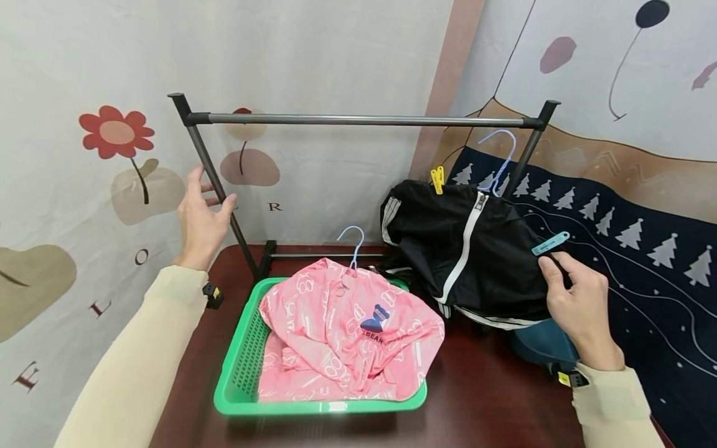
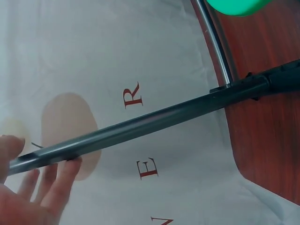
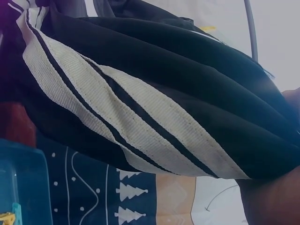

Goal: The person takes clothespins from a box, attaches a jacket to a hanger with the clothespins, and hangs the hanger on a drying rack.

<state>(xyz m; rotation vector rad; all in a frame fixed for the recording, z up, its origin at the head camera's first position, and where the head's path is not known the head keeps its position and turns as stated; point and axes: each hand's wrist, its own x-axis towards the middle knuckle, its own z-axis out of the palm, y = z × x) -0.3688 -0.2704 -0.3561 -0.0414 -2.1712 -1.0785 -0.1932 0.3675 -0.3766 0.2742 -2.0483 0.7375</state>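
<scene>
My left hand (image 1: 204, 224) grips the left upright of a dark metal clothes rack (image 1: 358, 120), its thumb and fingers on opposite sides of the post (image 2: 140, 126). A black jacket (image 1: 493, 255) with white stripes and a white zip is on a light blue hanger (image 1: 506, 163), whose hook shows just below the rack's top bar. My right hand (image 1: 579, 302) pinches the jacket's shoulder on the right side, beside a light blue clothespin (image 1: 551, 243). On the opposite shoulder sits a yellow clothespin (image 1: 437, 179). White striped tape (image 3: 126, 108) runs along the sleeve in the right wrist view.
A green basket (image 1: 330, 407) on the dark red table (image 1: 482, 398) holds a pink jacket (image 1: 347, 342) with its own pale blue hanger (image 1: 354, 242). Partly behind my right hand stands a blue bin (image 1: 538, 345), with small clips inside (image 3: 8, 218). Patterned cloth hangs behind the rack.
</scene>
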